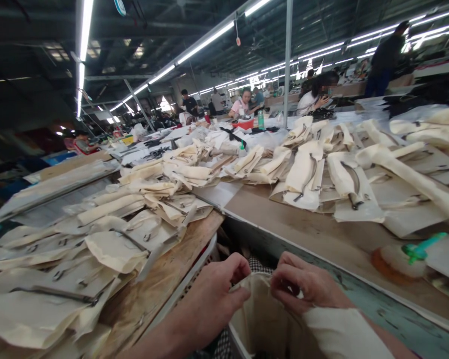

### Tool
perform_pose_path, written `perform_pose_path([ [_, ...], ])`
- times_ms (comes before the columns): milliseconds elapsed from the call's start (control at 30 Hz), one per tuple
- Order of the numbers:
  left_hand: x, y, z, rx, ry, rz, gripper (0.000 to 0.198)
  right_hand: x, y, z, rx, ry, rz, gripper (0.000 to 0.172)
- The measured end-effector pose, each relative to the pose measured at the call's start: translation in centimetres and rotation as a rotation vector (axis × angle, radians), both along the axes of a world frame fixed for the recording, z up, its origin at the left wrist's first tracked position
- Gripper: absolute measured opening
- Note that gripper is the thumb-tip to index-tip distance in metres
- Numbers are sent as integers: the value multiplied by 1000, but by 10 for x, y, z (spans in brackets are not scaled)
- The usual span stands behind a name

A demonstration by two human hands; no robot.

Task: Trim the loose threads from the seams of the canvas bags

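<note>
Blotchy wooden tabletop; fingers pinching creased cream cloth.

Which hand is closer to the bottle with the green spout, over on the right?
The right hand, left of the bottle; the left hand is farther left, beyond the right hand.

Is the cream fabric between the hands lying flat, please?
No: the cream fabric curves downward from its edge, held by the left hand.

The left grip pinches cream cloth while the right grip touches its edge, near heaped pale pieces.
</note>
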State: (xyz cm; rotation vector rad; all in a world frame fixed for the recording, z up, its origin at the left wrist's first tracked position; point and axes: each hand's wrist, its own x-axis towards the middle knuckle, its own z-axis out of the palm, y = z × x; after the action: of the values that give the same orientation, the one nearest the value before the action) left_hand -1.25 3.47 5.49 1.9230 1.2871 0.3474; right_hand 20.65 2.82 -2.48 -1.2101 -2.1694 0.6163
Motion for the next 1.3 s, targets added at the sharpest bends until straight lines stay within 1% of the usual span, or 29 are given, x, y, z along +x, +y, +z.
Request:
perform_pose_path([
  [67, 1, -1, 0, 19, -6, 12, 12, 0, 0, -2, 4, 12, 20, 20],
  [100, 1, -2, 0, 23, -10, 13, 11, 0, 0, -2, -1, 10, 27, 21],
  [233, 2, -2, 0, 11, -20, 20, 13, 1, 1, 2, -40, -6, 20, 7],
  [267, 2, -2, 0, 4, -24, 22, 13, 1, 2, 3, -45, -7, 15, 6],
  [433, 1, -1, 1, -15, -26, 27, 11, 0, 4, 7, -36, -22, 9, 10],
  [567, 1, -2, 2, 2, -18, 33, 9, -1, 3, 12, -2, -77, 66, 16],
  [667, 2, -2, 3, 11, 0, 41, 10, -2, 4, 17, -4, -113, 88, 17],
  [800, 3, -2, 4, 22, 35, 54, 11, -5, 6, 19, -55, -107, 47, 13],
  [933, 2, -2, 4, 4, 15, 56, 10, -8, 9, 13, -91, -23, 14, 11],
  [1100, -1, -1, 0, -50, -62, 51, 9, -7, 11, 6, -88, 121, 123, 15],
  [1300, -4, 2, -5, -64, -63, 25, 10, -5, 12, 9, -51, 183, 243, 18],
])
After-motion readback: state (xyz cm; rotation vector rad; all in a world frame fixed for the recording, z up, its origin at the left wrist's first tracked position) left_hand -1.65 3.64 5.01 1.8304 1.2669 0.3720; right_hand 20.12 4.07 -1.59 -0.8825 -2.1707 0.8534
